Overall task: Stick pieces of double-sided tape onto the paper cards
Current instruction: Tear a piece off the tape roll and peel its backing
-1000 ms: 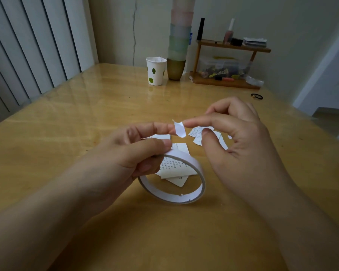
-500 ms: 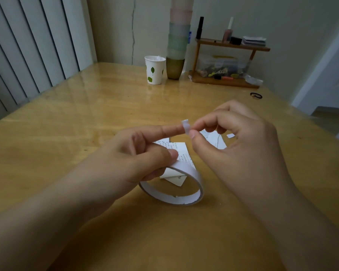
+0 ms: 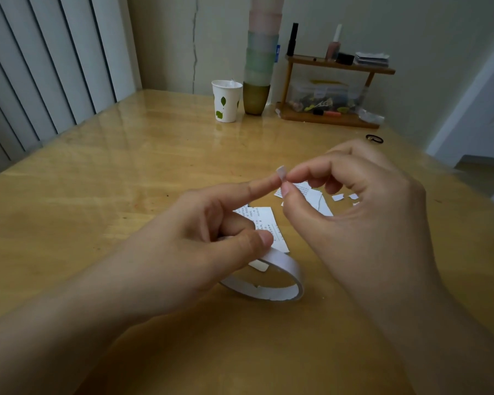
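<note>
On the glossy wooden surface (image 3: 126, 195), the left hand (image 3: 200, 246) steadies the tape roll (image 3: 283, 277) while the right hand (image 3: 354, 212) pinches a tape piece (image 3: 281, 173), probably bound for the cards (image 3: 265, 220).

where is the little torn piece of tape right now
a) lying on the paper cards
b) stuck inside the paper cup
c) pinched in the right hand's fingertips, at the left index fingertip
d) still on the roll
c: the small tape piece sits between the right hand thumb and forefinger, against the left hand index fingertip, above the paper cards.
</note>
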